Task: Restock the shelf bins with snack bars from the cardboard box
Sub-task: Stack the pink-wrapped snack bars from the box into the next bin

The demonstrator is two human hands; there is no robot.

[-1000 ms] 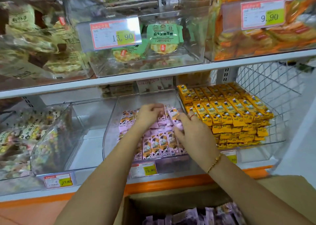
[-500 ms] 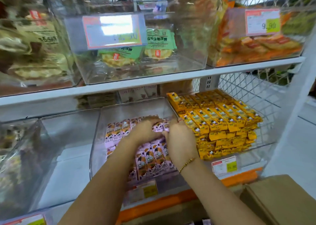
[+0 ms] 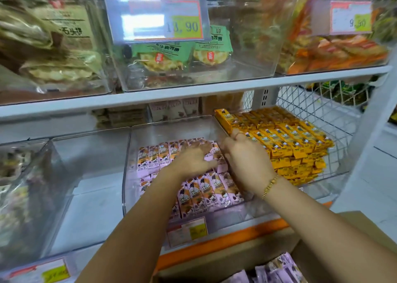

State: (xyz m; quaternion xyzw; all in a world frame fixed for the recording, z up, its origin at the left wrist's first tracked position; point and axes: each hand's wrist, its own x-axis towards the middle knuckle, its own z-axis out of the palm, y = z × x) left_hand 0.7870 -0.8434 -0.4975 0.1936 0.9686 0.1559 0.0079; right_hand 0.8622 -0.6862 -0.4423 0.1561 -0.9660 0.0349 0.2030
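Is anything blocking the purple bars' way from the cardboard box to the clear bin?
Nothing visible does. The purple bars lie in the open cardboard box below; the clear bin is open-topped, with only its front wall to lift over.

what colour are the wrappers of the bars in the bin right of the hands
Yellow-orange: the yellow snack bars carry small dark print. The head view shows them best.

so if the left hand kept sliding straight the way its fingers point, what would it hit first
Probably the right hand, whose fingertips sit just ahead of the left hand over the purple bars. Past that comes the clear bin's back wall, though depth is hard to judge.
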